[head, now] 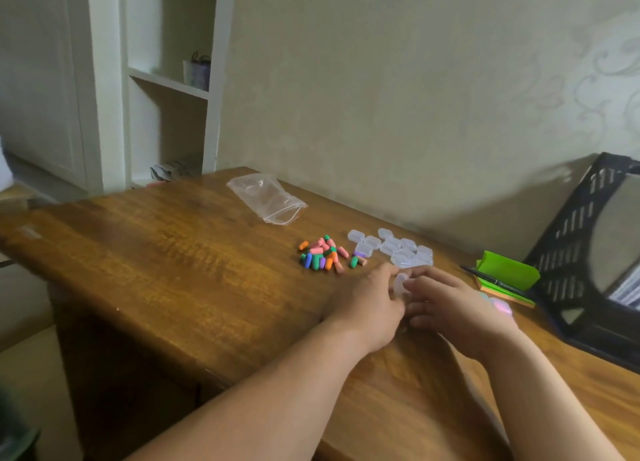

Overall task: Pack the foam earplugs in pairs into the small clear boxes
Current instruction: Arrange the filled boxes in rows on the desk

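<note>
The small clear box (400, 283) is sitting between both hands on the right of the table (173, 253), its long axis running near to far and leaning slightly right. The left hand (367, 298) and right hand (450, 301) are lying knuckles-up, fingertips pinching it. The earplugs (322, 253) are lying heaped beyond, pointing every way, beside the empty boxes (398, 247).

A room in a home, set up as a study: brown wooden bench (173, 253) against pale floral-patterned wallpaper (588, 80), white built-in shelves (166, 83) far left, black slotted plastic file rack (571, 225) right.
</note>
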A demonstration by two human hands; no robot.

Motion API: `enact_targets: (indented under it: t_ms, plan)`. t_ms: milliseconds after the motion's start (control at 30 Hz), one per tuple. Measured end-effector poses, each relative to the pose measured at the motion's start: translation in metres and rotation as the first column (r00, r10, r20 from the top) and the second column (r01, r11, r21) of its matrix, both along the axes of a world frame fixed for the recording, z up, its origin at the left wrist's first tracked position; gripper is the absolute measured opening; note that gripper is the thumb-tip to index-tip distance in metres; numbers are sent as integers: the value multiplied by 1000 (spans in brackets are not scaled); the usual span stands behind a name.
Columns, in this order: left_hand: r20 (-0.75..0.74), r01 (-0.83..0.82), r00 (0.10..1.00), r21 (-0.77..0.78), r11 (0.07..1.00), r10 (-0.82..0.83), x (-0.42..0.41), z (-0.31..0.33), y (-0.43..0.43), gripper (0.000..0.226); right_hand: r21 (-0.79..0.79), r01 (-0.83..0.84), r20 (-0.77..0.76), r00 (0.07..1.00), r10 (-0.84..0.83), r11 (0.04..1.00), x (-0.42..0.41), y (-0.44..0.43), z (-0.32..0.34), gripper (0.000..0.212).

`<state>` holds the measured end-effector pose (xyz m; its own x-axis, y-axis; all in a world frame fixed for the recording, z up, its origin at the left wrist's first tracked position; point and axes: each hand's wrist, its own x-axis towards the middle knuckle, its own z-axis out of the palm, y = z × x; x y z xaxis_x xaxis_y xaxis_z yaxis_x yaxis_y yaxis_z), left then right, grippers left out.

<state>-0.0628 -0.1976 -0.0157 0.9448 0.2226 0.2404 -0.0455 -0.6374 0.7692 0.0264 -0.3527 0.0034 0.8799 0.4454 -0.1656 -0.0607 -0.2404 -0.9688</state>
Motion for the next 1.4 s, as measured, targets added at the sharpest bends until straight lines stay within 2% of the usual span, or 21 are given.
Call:
enact_targets:
  t_ms: [200, 300, 667, 733, 833, 1000, 1167, 1400]
  plan:
    - [33, 44, 999, -56, 997, -42, -2, -1, 6, 43, 79, -15, -56, 998, 19, 997, -3, 3, 1, 30]
    - [33, 93, 995, -135, 986, -89, -2, -1, 8, 37, 112, -41, -64, 997, 48, 993, -2, 1, 0, 37]
    - [78, 198, 980, -328, 924, -182, 8, -8, 14, 19, 223, -140, -112, 979, 168, 965, -2, -11, 2, 44]
    - [79, 211, 978, -349, 913, -195, 8, -9, 15, 17, 239, -155, -122, 975, 188, 959, -3, -14, 2, 39]
    - [72, 219, 976, -354, 909, -207, 8, -8, 15, 15, 209, -160, -112, 976, 186, 965, -4, -16, 4, 27]
    - [57, 217, 976, -396, 892, -212, 6, -4, 17, 13, 115, -168, 21, 986, 166, 979, -5, -9, 3, 41]
    - [43, 196, 979, -443, 875, -198, 3, 0, 17, 19, 31, -162, 169, 973, 155, 986, -9, -2, 4, 26]
    - [54, 203, 978, -459, 865, -201, 3, 2, 19, 13, 5, -155, 183, 971, 151, 988, -10, 2, 5, 21]
